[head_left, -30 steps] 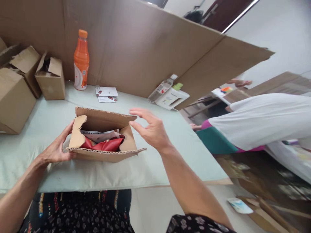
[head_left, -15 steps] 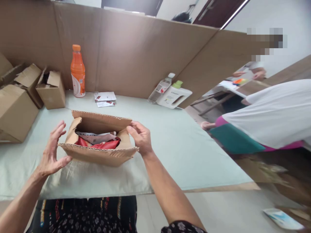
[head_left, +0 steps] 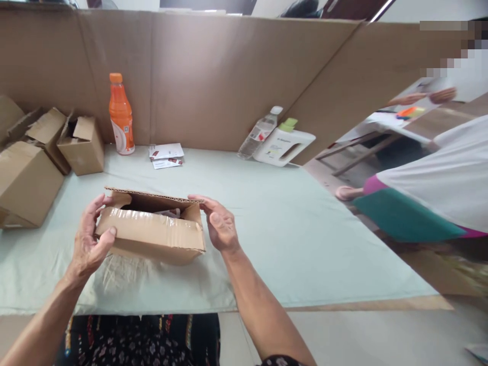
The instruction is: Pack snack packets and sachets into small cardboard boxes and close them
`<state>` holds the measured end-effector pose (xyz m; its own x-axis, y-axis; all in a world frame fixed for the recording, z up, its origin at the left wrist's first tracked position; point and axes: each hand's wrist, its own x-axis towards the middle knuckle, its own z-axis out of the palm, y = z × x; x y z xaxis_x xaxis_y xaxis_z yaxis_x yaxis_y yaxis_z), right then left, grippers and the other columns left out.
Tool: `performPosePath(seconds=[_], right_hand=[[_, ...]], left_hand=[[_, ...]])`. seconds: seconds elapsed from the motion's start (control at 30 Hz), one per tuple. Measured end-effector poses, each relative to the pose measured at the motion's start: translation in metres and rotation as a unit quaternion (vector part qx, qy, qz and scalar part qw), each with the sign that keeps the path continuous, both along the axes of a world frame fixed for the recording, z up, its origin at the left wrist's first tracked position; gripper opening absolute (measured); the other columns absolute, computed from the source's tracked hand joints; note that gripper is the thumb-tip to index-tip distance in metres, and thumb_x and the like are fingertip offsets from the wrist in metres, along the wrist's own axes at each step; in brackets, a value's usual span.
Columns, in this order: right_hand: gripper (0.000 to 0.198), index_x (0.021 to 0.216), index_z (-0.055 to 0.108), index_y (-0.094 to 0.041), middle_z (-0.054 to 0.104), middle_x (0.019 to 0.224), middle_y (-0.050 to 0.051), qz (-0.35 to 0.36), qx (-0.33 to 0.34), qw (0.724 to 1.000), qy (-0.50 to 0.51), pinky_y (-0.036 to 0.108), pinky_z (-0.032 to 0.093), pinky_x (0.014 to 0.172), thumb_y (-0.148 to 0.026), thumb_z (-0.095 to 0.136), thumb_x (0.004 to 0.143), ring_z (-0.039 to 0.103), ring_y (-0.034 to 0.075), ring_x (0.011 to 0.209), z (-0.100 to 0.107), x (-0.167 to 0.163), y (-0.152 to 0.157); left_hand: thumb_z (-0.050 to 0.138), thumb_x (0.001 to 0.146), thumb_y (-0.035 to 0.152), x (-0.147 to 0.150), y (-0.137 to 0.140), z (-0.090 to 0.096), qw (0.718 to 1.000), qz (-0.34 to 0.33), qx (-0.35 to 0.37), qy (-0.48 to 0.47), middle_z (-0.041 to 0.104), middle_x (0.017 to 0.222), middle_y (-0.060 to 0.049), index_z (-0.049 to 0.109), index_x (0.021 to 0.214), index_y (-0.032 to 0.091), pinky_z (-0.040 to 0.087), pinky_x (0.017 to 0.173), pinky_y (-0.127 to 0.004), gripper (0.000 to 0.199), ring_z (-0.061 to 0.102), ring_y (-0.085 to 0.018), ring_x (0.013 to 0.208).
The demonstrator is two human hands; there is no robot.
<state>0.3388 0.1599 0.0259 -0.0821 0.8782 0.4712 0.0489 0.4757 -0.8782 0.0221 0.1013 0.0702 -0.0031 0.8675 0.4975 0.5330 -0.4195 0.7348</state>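
Note:
A small cardboard box [head_left: 156,249] stands before me with its top partly uncovered. Its near flap [head_left: 152,227], with strips of clear tape, leans inward over the opening, and the far flap [head_left: 152,195] stands up. Only a bit of a pale printed packet [head_left: 172,213] shows inside. My left hand [head_left: 90,239] wraps the box's left end, thumb on the near flap, fingers behind the left edge. At the far right corner, my right hand [head_left: 220,223] has its fingers stretched behind the far flap, its thumb raised off the cardboard.
Several cardboard boxes [head_left: 30,183] stand at the left. Along the cardboard wall [head_left: 213,81] are an orange bottle [head_left: 122,119], white packets [head_left: 166,155], a leaning clear bottle [head_left: 259,134] and a white jug [head_left: 284,146]. Another person [head_left: 450,168] sits beyond the table's right side.
The near flap has folded inward, covering the red packet. My left hand has closed on the box's left end. My right hand has loosened its pinch, fingers now behind the far flap.

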Motion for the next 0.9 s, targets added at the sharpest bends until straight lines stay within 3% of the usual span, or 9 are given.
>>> performPosePath(seconds=[0.2,0.27,0.4,0.6,0.9], right_hand=[[0.057,0.099,0.077,-0.027,0.072,0.134,0.012,0.023,0.022,0.999,-0.037,0.053,0.047,0.113,-0.076,0.048,0.094,0.062,0.033,0.132,0.012,0.004,-0.009],[0.055,0.099,0.076,-0.026,0.071,0.134,0.013,0.026,0.023,0.998,-0.049,0.053,0.046,0.112,-0.075,0.052,0.094,0.062,0.033,0.132,0.017,0.005,-0.011],[0.064,0.105,0.075,-0.026,0.065,0.143,0.015,0.05,0.007,0.996,-0.073,0.054,0.043,0.116,-0.084,0.054,0.088,0.056,0.035,0.14,0.022,0.009,-0.012],[0.09,0.12,0.068,-0.027,0.045,0.163,0.018,0.119,-0.023,0.986,-0.112,0.057,0.034,0.123,-0.097,0.063,0.065,0.039,0.041,0.154,0.016,0.015,-0.014],[0.1,0.145,0.058,-0.028,0.021,0.175,0.018,0.132,0.01,0.971,-0.199,0.062,0.033,0.125,-0.088,0.073,0.067,0.024,0.045,0.16,0.016,0.021,-0.032]], left_hand=[[0.058,0.096,0.037,0.007,-0.002,0.003,0.999,0.029,0.035,0.026,0.037,0.167,-0.003,0.05,0.15,0.038,0.039,0.124,-0.062,0.055,0.04,-0.037,0.151],[0.056,0.098,0.033,0.006,-0.002,0.005,0.999,0.014,0.028,0.039,0.042,0.165,-0.001,0.06,0.139,0.038,0.035,0.126,-0.064,0.042,0.041,-0.036,0.151],[0.053,0.099,0.031,0.005,0.0,0.008,0.999,-0.006,0.021,0.05,0.06,0.147,-0.002,0.072,0.118,0.031,0.039,0.124,-0.064,0.027,0.052,-0.034,0.144],[0.05,0.097,0.033,0.005,0.0,0.005,0.998,0.001,0.03,0.06,0.062,0.146,-0.007,0.07,0.117,0.026,0.044,0.121,-0.063,0.028,0.053,-0.034,0.143],[0.049,0.098,0.031,0.002,-0.002,0.004,0.998,-0.017,0.02,0.059,0.06,0.147,-0.011,0.069,0.12,0.023,0.045,0.12,-0.06,0.031,0.055,-0.034,0.14]])
